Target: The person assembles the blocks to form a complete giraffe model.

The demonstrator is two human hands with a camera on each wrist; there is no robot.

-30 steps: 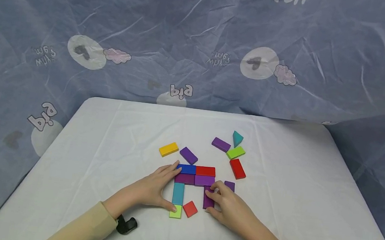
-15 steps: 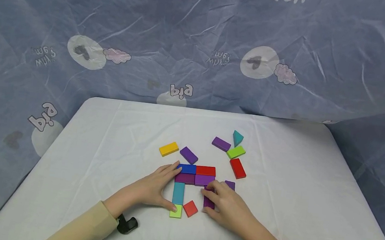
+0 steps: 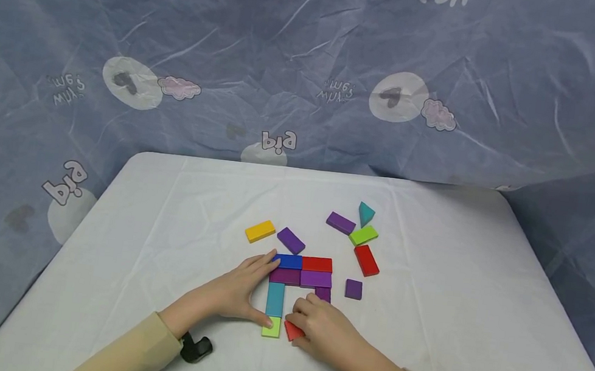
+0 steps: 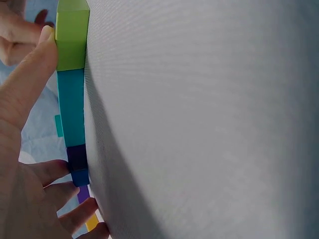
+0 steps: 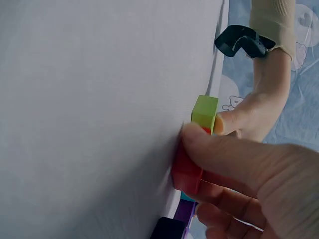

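My left hand point(image 3: 236, 287) spans the left side of a block arrangement. Its thumb rests on a lime green square block point(image 3: 270, 332), and its fingertips touch a blue block point(image 3: 291, 262). Between thumb and fingers lie a teal block point(image 3: 275, 299) and a dark purple block point(image 3: 284, 276). My right hand point(image 3: 332, 336) pinches a small red block point(image 3: 291, 332) between thumb and fingers, to the right of the lime block. In the right wrist view this red block point(image 5: 187, 169) is partly behind the thumb. A purple upright block point(image 3: 323, 294) is partly covered by the right hand.
A red block point(image 3: 317, 264) and a violet block point(image 3: 316, 279) complete the arrangement's upper rows. Loose around it lie a yellow block point(image 3: 260, 231), a purple square point(image 3: 353, 289), a red block point(image 3: 366, 261), a green block point(image 3: 363, 236) and a teal triangle point(image 3: 365, 213).
My right hand has left the purple upright block, moved left and toward me, and taken hold of the small red block, which has turned slightly. My left hand stays in place.
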